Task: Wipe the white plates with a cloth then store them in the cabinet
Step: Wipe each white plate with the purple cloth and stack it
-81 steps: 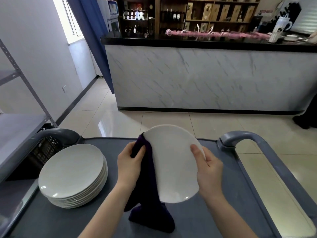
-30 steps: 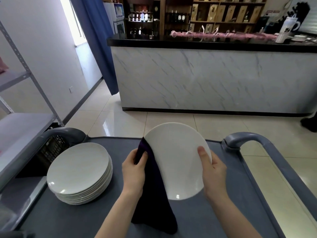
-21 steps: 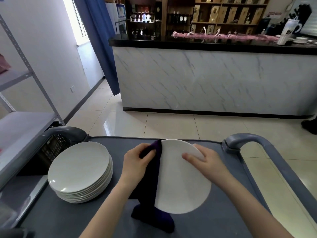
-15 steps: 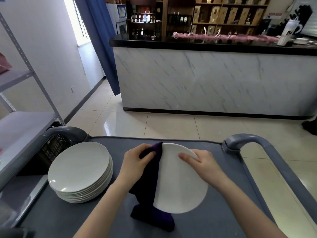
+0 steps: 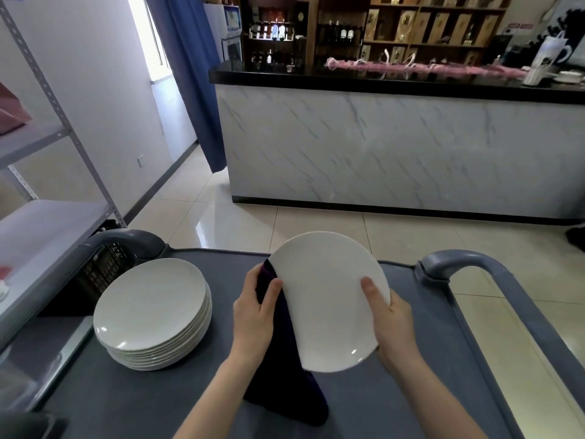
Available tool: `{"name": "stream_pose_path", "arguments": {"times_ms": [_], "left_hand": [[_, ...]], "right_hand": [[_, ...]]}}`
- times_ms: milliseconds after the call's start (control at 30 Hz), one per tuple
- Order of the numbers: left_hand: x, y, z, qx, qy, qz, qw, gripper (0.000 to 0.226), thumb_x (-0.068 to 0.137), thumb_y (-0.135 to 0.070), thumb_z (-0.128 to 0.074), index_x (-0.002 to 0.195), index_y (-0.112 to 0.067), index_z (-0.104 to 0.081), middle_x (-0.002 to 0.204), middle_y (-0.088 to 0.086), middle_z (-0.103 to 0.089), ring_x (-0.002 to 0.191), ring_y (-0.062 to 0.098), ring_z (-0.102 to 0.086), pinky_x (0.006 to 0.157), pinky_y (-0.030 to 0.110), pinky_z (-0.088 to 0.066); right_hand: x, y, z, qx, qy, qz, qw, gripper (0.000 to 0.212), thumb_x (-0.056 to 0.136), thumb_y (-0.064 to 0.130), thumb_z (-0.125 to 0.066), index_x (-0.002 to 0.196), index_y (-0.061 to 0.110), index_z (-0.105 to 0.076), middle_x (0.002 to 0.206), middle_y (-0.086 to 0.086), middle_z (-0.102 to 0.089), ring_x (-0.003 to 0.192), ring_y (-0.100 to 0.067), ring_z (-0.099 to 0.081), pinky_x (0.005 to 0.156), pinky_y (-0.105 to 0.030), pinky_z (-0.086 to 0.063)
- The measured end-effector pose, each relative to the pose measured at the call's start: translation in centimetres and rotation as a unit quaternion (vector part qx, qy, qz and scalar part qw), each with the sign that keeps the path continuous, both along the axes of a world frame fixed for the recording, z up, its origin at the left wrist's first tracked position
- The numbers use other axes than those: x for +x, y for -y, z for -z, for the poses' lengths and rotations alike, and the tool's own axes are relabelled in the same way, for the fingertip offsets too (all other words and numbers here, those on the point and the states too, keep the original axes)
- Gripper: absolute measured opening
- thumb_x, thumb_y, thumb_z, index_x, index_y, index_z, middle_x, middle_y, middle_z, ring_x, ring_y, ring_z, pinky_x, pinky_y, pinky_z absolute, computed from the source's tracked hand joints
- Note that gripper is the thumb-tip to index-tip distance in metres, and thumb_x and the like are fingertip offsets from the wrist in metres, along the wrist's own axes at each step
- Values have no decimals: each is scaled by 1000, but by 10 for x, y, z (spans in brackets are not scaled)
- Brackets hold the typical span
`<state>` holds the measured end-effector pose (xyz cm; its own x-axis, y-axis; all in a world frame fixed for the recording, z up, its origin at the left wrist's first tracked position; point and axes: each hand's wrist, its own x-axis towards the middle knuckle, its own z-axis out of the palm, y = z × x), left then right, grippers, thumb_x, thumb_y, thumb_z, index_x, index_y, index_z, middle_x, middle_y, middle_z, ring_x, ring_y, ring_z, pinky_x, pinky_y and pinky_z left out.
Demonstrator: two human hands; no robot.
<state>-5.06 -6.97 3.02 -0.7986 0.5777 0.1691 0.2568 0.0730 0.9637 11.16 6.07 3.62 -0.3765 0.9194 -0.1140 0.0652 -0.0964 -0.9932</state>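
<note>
A white plate [image 5: 326,299] is held tilted up above the grey cart top [image 5: 158,403]. My right hand [image 5: 391,324] grips its right rim, thumb on the face. My left hand [image 5: 254,315] pinches a dark purple cloth [image 5: 285,369] against the plate's left rim; the cloth hangs down behind the plate to the cart top. A stack of several white plates [image 5: 152,312] sits on the cart at the left.
Grey cart handles rise at the far left [image 5: 126,242] and far right [image 5: 465,264]. A metal shelf rack [image 5: 47,223] stands at the left, with a black crate [image 5: 101,270] below it. A marble-fronted counter [image 5: 395,147] stands across the tiled floor.
The plate has tilted back up from lying nearly flat. My right hand slid from the plate's top edge to its right rim. The left hand keeps the cloth on the left rim.
</note>
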Motion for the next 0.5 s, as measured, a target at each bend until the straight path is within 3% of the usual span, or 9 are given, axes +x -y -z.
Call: {"name": "stream_pose_path", "arguments": {"times_ms": [100, 200, 267, 367, 500], "left_hand": [[-15, -2, -6, -12, -23, 37, 999, 22, 90, -30, -68, 103, -45, -59, 95, -30, -67, 91, -9, -61, 73, 1, -41], [-22, -4, -6, -34, -26, 78, 996, 15, 84, -30, -74, 93, -37, -64, 86, -18, -70, 78, -2, -64, 69, 7, -45], [-20, -4, -2, -31, -9, 77, 997, 10, 85, -33, -73, 88, -37, -64, 83, -14, -70, 74, 1, -64, 67, 11, -46], [-13, -5, 4, 3, 43, 7, 999, 3, 90, -37, -66, 87, -37, -65, 83, -12, -71, 78, 6, -65, 71, 24, -50], [8, -9, 9, 44, 161, -68, 984, 18, 91, -42, -64, 80, -27, -66, 77, -4, -70, 74, 14, -64, 72, 38, -53]], "right_hand": [[6, -6, -10, 59, 52, -80, 994, 29, 90, 43, -65, 78, 18, -72, 77, -3, -74, 66, -14, -69, 55, -28, -54], [6, -12, -25, 89, 76, -141, 983, 46, 85, 46, -66, 80, 0, -66, 71, -14, -67, 61, -18, -61, 56, -32, -46], [5, -13, -31, 105, 70, -141, 982, 53, 84, 45, -66, 77, -6, -60, 65, -9, -60, 58, -16, -55, 55, -31, -41], [-1, -4, -30, 85, 15, -49, 995, 49, 86, 44, -67, 70, -1, -59, 60, 0, -62, 53, -10, -56, 47, -22, -43], [-22, 24, -9, -65, -103, 132, 984, 26, 92, 40, -66, 80, 18, -70, 71, 7, -75, 61, -7, -70, 49, -24, -55]]}}
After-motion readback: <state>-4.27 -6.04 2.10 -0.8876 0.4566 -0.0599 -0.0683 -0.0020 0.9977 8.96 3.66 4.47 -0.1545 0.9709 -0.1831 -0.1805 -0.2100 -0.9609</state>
